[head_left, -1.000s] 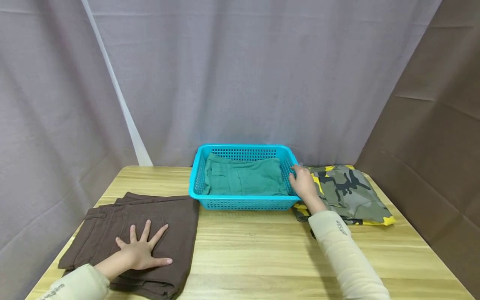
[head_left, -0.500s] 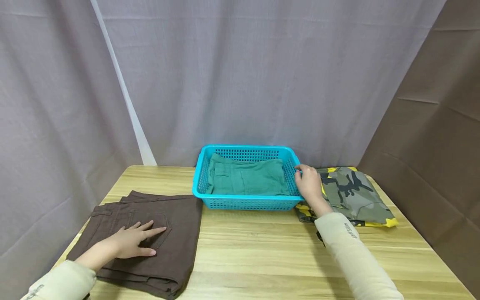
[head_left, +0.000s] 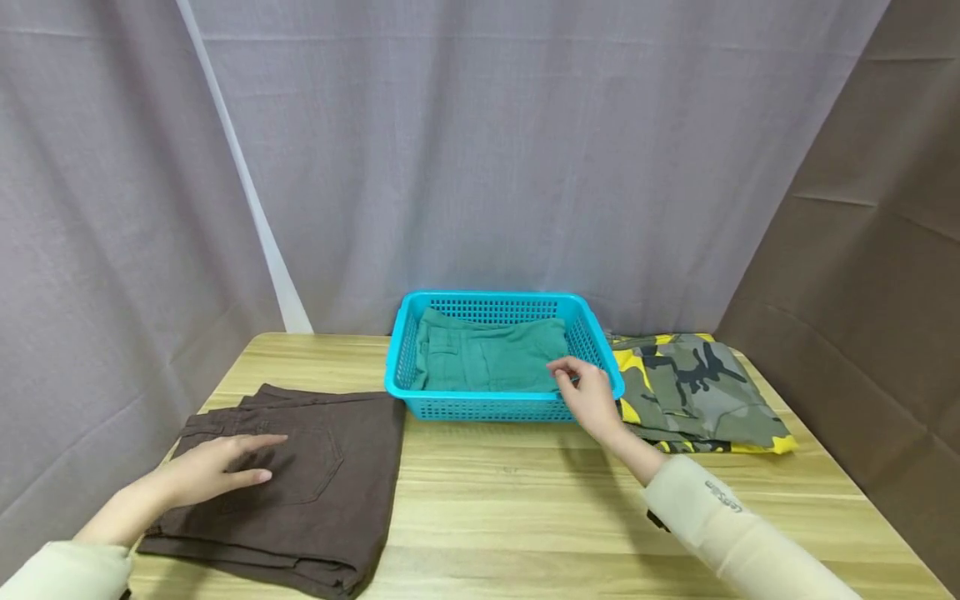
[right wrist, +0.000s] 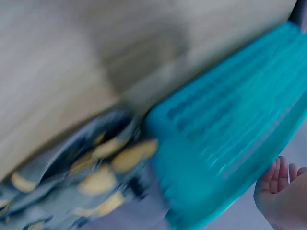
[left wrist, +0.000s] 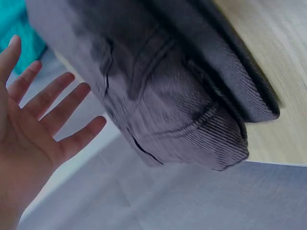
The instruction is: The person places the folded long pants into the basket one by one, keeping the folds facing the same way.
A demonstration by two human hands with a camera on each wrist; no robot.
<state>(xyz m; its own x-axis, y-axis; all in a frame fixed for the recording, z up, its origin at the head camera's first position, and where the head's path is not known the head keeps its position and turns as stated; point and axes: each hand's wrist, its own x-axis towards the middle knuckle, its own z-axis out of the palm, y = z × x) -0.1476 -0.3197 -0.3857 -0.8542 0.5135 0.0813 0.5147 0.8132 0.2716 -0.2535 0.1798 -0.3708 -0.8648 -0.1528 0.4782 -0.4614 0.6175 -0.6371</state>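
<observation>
My left hand (head_left: 213,471) hovers with extended fingers over the left part of the folded brown trousers (head_left: 330,508), holding nothing. In the left wrist view its spread fingers (left wrist: 64,108) show apart from the dark cloth (left wrist: 177,96). A blue plastic basket (head_left: 487,408) stands at the back middle, with a folded green garment, apparently trousers (head_left: 480,362), lying flat inside. My right hand (head_left: 588,404) hangs over the basket's front right corner, fingers loosely bent and nothing in them. The right wrist view, blurred, places the hand (right wrist: 285,194) just beyond the basket's rim (right wrist: 240,191).
A folded camouflage garment (head_left: 705,396) with yellow patches lies right of the basket, close against it. Grey curtain (head_left: 487,167) hangs right behind the wooden table (head_left: 510,508). A brown cloth wall (head_left: 862,250) bounds the right side.
My left hand has lifted off the brown trousers and drawn back to the left. My right hand has left the basket's right rim and moved left over the front corner.
</observation>
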